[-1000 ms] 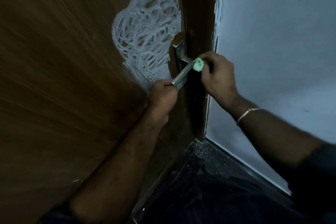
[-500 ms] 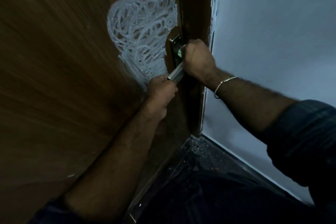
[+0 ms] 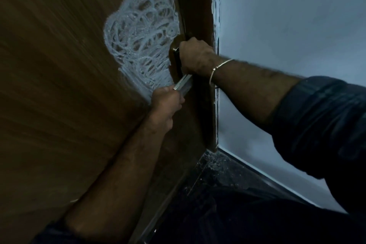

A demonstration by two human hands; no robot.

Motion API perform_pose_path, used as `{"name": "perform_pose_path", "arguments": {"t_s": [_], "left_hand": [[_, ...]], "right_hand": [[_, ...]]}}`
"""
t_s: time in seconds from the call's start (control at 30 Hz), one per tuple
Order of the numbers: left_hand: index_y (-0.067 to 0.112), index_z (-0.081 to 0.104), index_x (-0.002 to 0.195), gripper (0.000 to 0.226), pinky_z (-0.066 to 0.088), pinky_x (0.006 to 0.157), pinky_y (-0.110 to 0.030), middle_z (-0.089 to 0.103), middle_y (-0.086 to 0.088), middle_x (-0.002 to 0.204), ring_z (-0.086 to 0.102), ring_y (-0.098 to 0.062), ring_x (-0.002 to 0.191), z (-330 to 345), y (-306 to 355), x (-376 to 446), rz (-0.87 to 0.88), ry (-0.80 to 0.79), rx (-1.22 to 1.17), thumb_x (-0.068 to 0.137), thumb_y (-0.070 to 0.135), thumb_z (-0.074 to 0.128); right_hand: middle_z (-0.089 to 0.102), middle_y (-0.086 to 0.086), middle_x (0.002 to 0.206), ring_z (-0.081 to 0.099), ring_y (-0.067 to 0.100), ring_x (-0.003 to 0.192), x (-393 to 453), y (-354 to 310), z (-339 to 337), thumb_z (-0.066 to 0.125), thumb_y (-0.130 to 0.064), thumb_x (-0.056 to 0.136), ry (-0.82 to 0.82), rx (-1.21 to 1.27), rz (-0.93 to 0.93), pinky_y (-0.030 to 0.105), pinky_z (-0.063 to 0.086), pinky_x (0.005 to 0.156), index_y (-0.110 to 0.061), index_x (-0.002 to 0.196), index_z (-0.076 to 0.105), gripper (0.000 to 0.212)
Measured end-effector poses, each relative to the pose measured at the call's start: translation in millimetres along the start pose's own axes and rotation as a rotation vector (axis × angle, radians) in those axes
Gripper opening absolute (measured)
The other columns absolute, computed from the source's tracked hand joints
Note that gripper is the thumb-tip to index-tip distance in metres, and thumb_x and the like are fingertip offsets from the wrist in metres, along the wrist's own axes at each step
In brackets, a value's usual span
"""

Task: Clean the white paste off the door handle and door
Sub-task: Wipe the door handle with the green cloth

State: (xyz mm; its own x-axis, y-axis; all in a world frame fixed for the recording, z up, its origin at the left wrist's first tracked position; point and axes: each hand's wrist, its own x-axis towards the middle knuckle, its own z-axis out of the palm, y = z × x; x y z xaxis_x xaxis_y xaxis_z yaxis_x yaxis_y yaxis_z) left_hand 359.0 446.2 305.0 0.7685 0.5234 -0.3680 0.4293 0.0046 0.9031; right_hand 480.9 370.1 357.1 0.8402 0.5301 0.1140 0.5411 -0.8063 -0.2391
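Right hand [image 3: 195, 56] now fisted higher on handle plate [image 3: 175, 53], green cloth hidden, left hand [image 3: 167, 98] gripping door handle [image 3: 183, 83] end, white paste [image 3: 141, 45] on door [image 3: 59, 65]

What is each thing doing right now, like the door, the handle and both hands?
Door: smeared with swirly white paste, not yet wiped.
Handle: held at both ends, bare metal showing between.
Left hand: grips the handle's free end.
Right hand: curled at the handle's base; anything inside is hidden.

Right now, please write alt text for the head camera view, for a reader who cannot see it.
The left hand grips the silver metal door handle while the right hand covers its base. Swirls of white paste cover the brown wooden door beside it.
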Motion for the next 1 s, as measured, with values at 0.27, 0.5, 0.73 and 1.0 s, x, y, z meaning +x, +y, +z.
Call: {"name": "perform_pose_path", "arguments": {"t_s": [0.27,0.5,0.73,1.0], "left_hand": [[0.019,0.068,0.124,0.034,0.052,0.071,-0.027,0.072,-0.004,0.102,0.067,-0.017,0.094,-4.7,-3.1,2.2,0.03,-0.054,0.045,0.095,0.008,0.053],[0.027,0.075,0.1,0.022,0.044,0.068,-0.032,0.073,0.0,0.093,0.063,-0.021,0.092,-11.9,-4.3,1.0,0.059,-0.13,0.067,0.089,0.022,0.056],[0.021,0.07,0.118,0.033,0.049,0.077,-0.03,0.07,-0.009,0.116,0.062,-0.018,0.103,-11.1,-6.6,9.2,0.034,-0.117,0.092,0.093,0.008,0.054],[0.027,0.073,0.092,0.032,0.051,0.078,-0.033,0.072,-0.001,0.102,0.064,-0.024,0.108,-10.9,-3.4,11.6,0.007,-0.111,0.112,0.086,0.002,0.055]], "right_hand": [[0.057,0.002,0.088,0.057,0.017,0.083,-49.8,23.5,42.4,0.071,-0.022,0.085,0.143,0.37,0.164,0.022,0.038,0.07,-0.006,0.096,0.071,0.02],[0.065,0.013,0.099,0.06,0.018,0.09,-85.6,-11.6,69.6,0.063,-0.004,0.088,0.387,0.747,0.004,0.022,0.045,0.081,-0.002,0.096,0.073,0.013],[0.058,0.016,0.111,0.057,0.028,0.099,-50.3,12.1,51.4,0.057,-0.008,0.091,0.29,0.483,0.064,0.033,0.046,0.085,-0.003,0.103,0.071,0.019],[0.065,0.008,0.106,0.06,0.017,0.097,-50.5,15.9,53.6,0.063,-0.011,0.09,0.355,0.782,0.285,0.022,0.045,0.083,-0.01,0.097,0.073,0.011]]}}
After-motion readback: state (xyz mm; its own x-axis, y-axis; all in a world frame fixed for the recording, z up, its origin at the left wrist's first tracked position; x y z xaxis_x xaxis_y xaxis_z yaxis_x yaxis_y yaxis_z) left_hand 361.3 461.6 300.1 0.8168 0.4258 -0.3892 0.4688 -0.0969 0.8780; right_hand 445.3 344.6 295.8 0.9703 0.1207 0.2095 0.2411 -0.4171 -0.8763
